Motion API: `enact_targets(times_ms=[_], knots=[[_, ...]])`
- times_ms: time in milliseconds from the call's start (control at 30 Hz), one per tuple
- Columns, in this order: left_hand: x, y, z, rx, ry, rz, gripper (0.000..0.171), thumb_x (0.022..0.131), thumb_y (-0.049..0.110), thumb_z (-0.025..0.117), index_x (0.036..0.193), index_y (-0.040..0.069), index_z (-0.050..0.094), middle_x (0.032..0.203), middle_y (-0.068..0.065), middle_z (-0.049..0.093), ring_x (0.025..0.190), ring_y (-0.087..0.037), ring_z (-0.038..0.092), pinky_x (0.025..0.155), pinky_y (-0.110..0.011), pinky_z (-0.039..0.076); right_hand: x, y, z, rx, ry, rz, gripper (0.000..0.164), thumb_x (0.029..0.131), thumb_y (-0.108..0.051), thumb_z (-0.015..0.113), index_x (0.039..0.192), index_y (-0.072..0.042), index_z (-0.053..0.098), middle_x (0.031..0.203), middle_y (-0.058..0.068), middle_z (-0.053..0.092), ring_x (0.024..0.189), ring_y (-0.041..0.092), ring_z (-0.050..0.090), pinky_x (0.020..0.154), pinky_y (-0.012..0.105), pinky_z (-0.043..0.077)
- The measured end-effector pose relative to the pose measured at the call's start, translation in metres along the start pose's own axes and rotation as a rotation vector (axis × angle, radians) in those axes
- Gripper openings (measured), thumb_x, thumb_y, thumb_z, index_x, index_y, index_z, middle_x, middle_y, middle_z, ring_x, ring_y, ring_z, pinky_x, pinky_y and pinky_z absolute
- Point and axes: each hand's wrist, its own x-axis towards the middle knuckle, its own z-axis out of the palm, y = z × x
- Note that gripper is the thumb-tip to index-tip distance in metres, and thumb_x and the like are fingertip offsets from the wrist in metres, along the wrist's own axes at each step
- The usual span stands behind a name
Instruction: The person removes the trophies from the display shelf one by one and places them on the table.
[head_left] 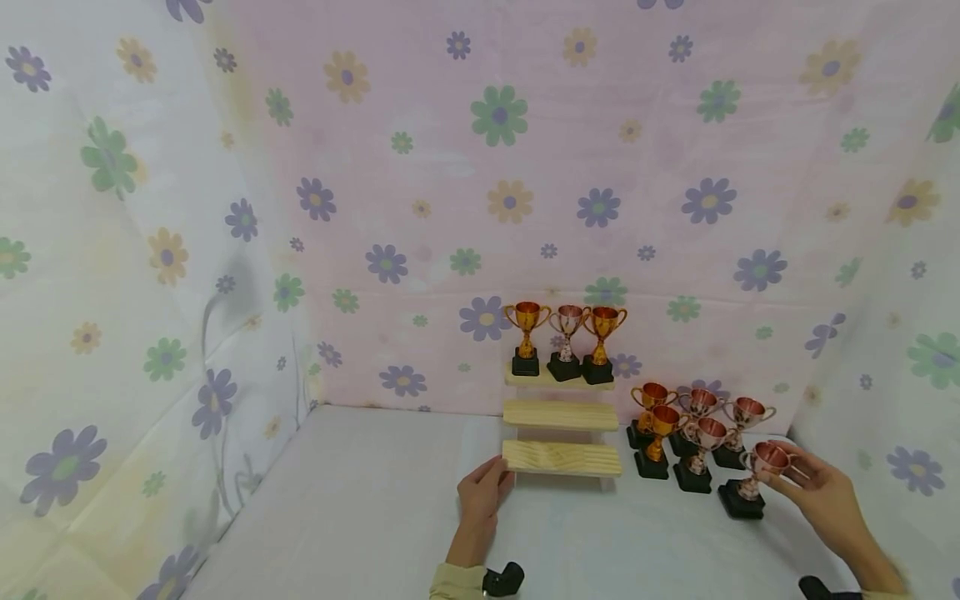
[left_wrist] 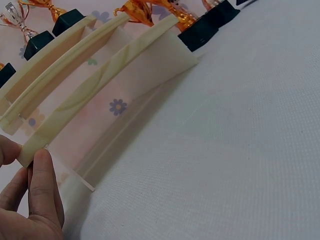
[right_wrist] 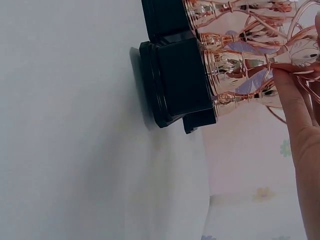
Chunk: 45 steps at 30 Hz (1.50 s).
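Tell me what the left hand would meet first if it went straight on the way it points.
The lowest wooden step, whose left end the left hand pinches. Past that, the middle step may come next, though depth is hard to judge.

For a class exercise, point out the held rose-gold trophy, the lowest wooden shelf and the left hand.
Held rose-gold trophy [head_left: 748,488], head view, on its stem.
Lowest wooden shelf [head_left: 562,457], head view, on its top face.
Left hand [head_left: 480,495], head view, on its back.

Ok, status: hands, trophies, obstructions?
Left hand pinching bottom shelf at left end. Right hand holding rightmost trophy by its upper part. Other trophies stand between it and that shelf.
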Motion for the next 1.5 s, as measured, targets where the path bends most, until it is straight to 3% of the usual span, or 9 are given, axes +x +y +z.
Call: enact_targets(times_ms=[233,433,567,800,1100,1367,1500], knots=[[-0.001,0.0,0.002,0.002,-0.001,-0.006,0.036,0.094,0.003,0.068,0.125,-0.016,0.061,0.113,-0.024,0.069,0.09,-0.015,0.07,0.084,-0.029,0.063,0.011,0.008,-0.004,-0.015,-0.013,-0.019,0.051,0.092,-0.017,0.078,0.138,-0.006,0.057,0.1,-0.034,0.053,0.093,-0.022,0.051,0.07,0.006,0.053],[-0.001,-0.003,0.002,-0.008,-0.005,0.0,0.036,0.094,0.002,0.067,0.123,-0.017,0.061,0.11,-0.023,0.07,0.088,-0.015,0.07,0.08,-0.026,0.063,0.02,0.011,-0.006,-0.044,-0.042,0.015,0.063,0.092,-0.022,0.078,0.14,0.007,0.049,0.104,-0.037,0.045,0.091,-0.024,0.047,0.069,0.007,0.053],[-0.001,-0.003,0.002,-0.012,-0.007,0.002,0.036,0.093,0.001,0.067,0.123,-0.017,0.061,0.11,-0.023,0.07,0.088,-0.015,0.07,0.08,-0.025,0.063,0.022,0.01,-0.006,-0.044,-0.045,0.022,0.065,0.093,-0.023,0.077,0.141,0.008,0.047,0.105,-0.036,0.044,0.091,-0.025,0.046,0.069,0.007,0.053],[-0.002,-0.003,0.004,-0.011,-0.011,0.003,0.036,0.094,0.002,0.068,0.124,-0.017,0.061,0.111,-0.024,0.07,0.089,-0.015,0.07,0.08,-0.026,0.063,0.023,0.012,-0.007,-0.014,-0.044,0.021,0.058,0.093,-0.021,0.077,0.139,0.003,0.051,0.101,-0.037,0.047,0.091,-0.023,0.048,0.068,0.008,0.054],[-0.002,-0.003,0.005,-0.008,-0.015,0.005,0.036,0.094,0.003,0.068,0.125,-0.016,0.061,0.113,-0.023,0.069,0.09,-0.015,0.07,0.082,-0.026,0.062,0.021,0.017,-0.005,0.022,-0.039,0.036,0.055,0.092,-0.019,0.077,0.132,0.008,0.049,0.098,-0.04,0.048,0.089,-0.022,0.051,0.069,0.008,0.054],[-0.004,-0.003,0.006,-0.007,-0.013,0.008,0.036,0.095,0.004,0.068,0.125,-0.015,0.061,0.113,-0.023,0.069,0.09,-0.015,0.07,0.082,-0.026,0.062,0.016,0.021,0.001,-0.019,-0.022,0.092,0.075,0.093,-0.025,0.076,0.141,0.018,0.037,0.093,-0.04,0.048,0.085,-0.023,0.049,0.068,0.007,0.053],[-0.003,-0.004,0.005,-0.002,-0.012,0.006,0.036,0.095,0.004,0.068,0.124,-0.015,0.062,0.113,-0.022,0.069,0.09,-0.015,0.07,0.084,-0.028,0.063,0.011,0.024,0.004,-0.006,-0.021,0.116,0.069,0.092,-0.025,0.078,0.136,0.015,0.041,0.091,-0.041,0.049,0.085,-0.023,0.051,0.068,0.009,0.054]])
